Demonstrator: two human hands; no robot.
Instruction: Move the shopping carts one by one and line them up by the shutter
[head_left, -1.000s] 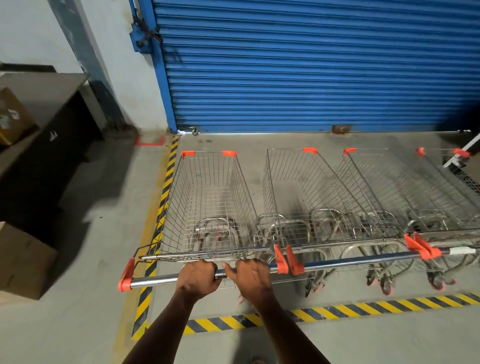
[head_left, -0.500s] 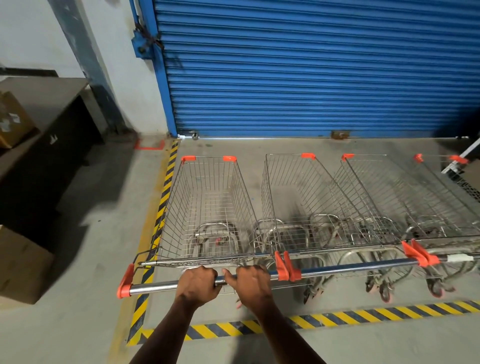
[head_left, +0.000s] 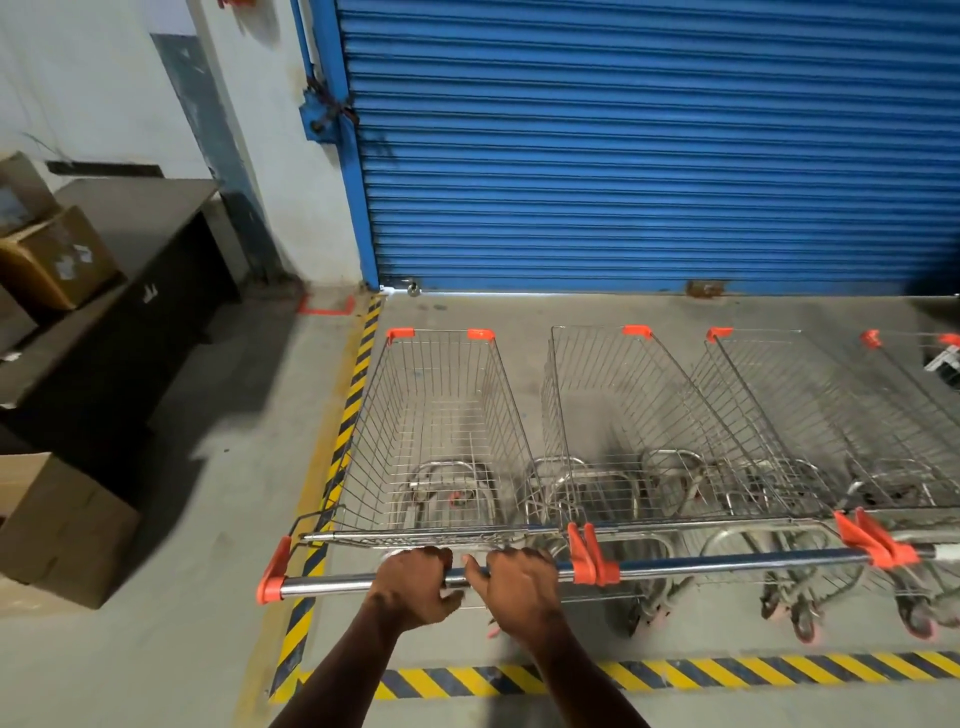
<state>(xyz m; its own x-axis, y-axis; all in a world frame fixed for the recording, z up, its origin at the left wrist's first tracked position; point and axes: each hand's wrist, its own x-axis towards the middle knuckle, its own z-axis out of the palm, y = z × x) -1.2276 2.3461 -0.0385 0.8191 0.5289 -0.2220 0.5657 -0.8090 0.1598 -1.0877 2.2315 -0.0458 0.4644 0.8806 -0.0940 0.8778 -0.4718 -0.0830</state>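
A wire shopping cart (head_left: 436, 431) with orange corner caps stands at the left end of a row, nose toward the blue shutter (head_left: 623, 145). My left hand (head_left: 415, 587) and my right hand (head_left: 519, 587) both grip its steel handle bar (head_left: 322, 586), close together near the bar's right half. To its right stand a second cart (head_left: 639, 415) and a third cart (head_left: 810, 415), side by side, handles in line. A further cart (head_left: 930, 358) is cut off at the right edge.
Yellow-black hazard tape (head_left: 353, 395) marks the bay's left and front edges (head_left: 727, 670). Cardboard boxes (head_left: 57, 525) and a dark cabinet (head_left: 130, 291) stand along the left wall. A gap of bare floor separates the carts' noses from the shutter.
The view has tilted up slightly, so the carts and my hands sit lower in frame. Both hands keep their grip on the handle; the cart has barely shifted.
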